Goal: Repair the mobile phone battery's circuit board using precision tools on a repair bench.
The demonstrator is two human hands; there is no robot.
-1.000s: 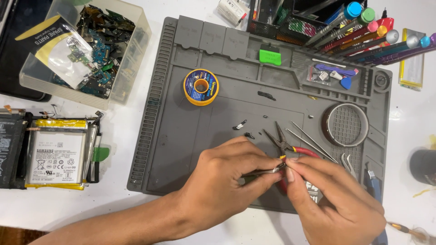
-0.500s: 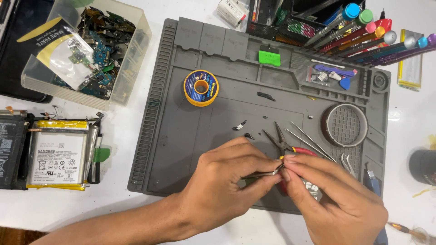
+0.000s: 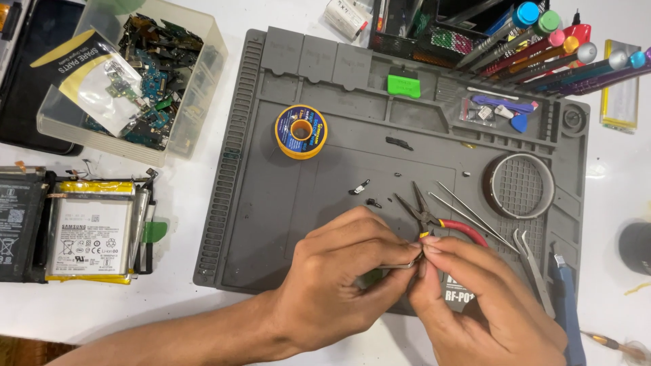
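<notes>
Both hands meeting fingertip to fingertip over the near edge of the grey work mat (image 3: 271,203), left hand (image 3: 339,285) pinching slim metal tweezers (image 3: 400,264), right hand (image 3: 475,305) pinched on a tiny yellow bit (image 3: 425,234), yellow solder spool (image 3: 301,131) mid-mat with bare mat around it, clear parts bin (image 3: 196,102) with a yellow-and-white packet (image 3: 81,64) top left, yellow-edged battery (image 3: 88,230) off the mat's left edge, red-handled pliers (image 3: 441,220) just beside the fingers

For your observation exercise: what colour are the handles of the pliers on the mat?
Red, seen in the head view: the pliers.

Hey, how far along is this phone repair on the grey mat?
Done: the phone lies opened, battery showing. In hand: left hand and right hand pinch a tiny part together. Left: small black parts lie loose on the mat; the phone remains open.
</notes>
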